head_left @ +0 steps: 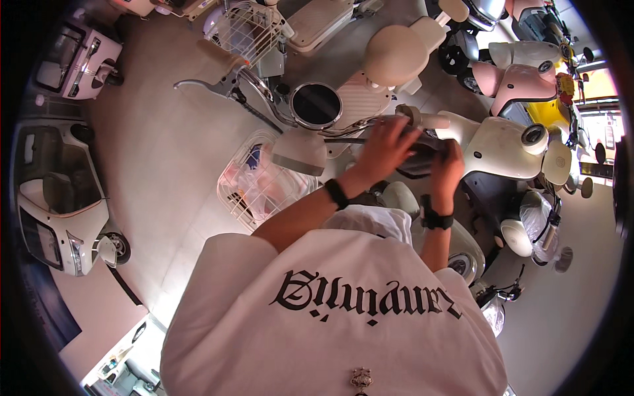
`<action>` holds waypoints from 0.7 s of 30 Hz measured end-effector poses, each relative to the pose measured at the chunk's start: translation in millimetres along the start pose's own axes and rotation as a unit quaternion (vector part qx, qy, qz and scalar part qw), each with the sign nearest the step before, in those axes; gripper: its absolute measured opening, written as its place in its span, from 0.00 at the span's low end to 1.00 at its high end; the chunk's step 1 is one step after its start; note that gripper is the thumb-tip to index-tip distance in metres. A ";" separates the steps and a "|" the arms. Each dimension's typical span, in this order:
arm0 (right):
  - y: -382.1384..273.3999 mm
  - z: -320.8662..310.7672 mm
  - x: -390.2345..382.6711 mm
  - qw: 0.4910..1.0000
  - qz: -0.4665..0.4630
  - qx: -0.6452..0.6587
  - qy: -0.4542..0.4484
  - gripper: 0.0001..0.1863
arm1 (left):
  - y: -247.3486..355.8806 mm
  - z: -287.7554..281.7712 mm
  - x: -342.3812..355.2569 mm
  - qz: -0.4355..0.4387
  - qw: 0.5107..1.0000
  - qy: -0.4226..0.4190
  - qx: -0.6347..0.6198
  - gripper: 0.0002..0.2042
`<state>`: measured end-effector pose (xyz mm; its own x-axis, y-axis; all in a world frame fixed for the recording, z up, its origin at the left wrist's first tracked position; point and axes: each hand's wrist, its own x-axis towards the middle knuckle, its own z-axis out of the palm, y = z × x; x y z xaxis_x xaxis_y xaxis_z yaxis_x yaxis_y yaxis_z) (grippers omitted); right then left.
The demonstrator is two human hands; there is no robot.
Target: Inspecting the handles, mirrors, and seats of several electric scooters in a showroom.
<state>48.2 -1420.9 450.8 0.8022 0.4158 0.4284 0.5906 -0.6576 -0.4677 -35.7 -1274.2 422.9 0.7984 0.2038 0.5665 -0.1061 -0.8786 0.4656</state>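
My right hand (450, 166) grips a dark, rounded, glossy object (421, 158), whose exact kind I cannot make out. My left hand (388, 146) is on its left side, slightly smeared by motion, with its fingers stretched out over the object's top edge. Both hands are at the right end of a scooter's chrome handlebar (261, 89), beside its beige grip. A round black display (316, 105) sits at the middle of the bar. In front of it is a cream headlight housing (298, 152).
A white wire basket (228, 178) with plastic-wrapped items hangs on the scooter's front. The beige seat (396, 56) lies beyond the bars. A cream scooter (505, 148) stands close on the right, a pink one (525, 86) farther off. Small enclosed vehicles (63, 198) line the left.
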 end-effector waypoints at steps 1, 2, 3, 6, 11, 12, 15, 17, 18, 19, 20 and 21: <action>19.5 -6.9 -4.1 0.999 0.047 0.004 0.001 0.10 | 9.3 14.0 3.5 0.028 0.999 -0.018 -0.006 0.24; 36.1 -13.4 -9.1 0.992 0.127 -0.007 -0.005 0.08 | 15.8 24.8 6.7 0.005 1.000 -0.018 0.001 0.24; 48.3 -16.8 -13.5 0.984 0.176 0.042 0.011 0.09 | 20.5 32.3 11.0 -0.017 1.000 -0.018 0.006 0.24; 63.2 -24.3 -18.9 0.983 0.165 0.069 -0.048 0.11 | 23.5 28.2 17.7 -0.041 0.999 -0.006 0.008 0.21; 41.2 -22.6 -1.2 0.961 0.114 0.225 -0.112 0.12 | 14.0 -20.5 12.1 -0.050 0.998 -0.003 0.027 0.18; 37.4 -16.3 5.9 0.966 0.109 0.217 -0.087 0.12 | 12.8 -23.3 12.7 -0.050 0.998 0.020 0.032 0.18; 37.9 6.8 21.8 0.987 0.065 0.149 0.005 0.15 | 13.6 -12.2 10.7 0.028 0.999 -0.015 0.038 0.20; 49.0 19.1 20.0 0.998 0.052 0.035 0.003 0.16 | 20.2 10.0 4.9 0.145 0.983 -0.079 0.084 0.24; 56.8 23.3 16.3 1.000 0.006 -0.015 0.013 0.16 | 23.4 21.1 0.1 0.165 0.973 -0.076 0.142 0.23; 65.9 23.3 9.3 1.000 0.002 -0.017 -0.017 0.16 | 26.7 31.4 -5.8 0.187 0.957 -0.079 0.205 0.23; 75.6 20.9 0.9 0.998 0.052 -0.023 -0.036 0.16 | 29.5 42.6 -9.2 0.212 0.934 -0.068 0.279 0.24; 86.4 15.8 -7.5 0.995 0.080 -0.033 -0.043 0.17 | 32.5 55.9 -8.4 0.214 0.943 -0.081 0.244 0.23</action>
<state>94.6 -1470.9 395.0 0.8919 0.3525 0.2835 0.4497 -0.7580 -0.4725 -12.8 -1328.6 395.2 0.8285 -0.2472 0.5025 -0.1843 -0.9677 -0.1721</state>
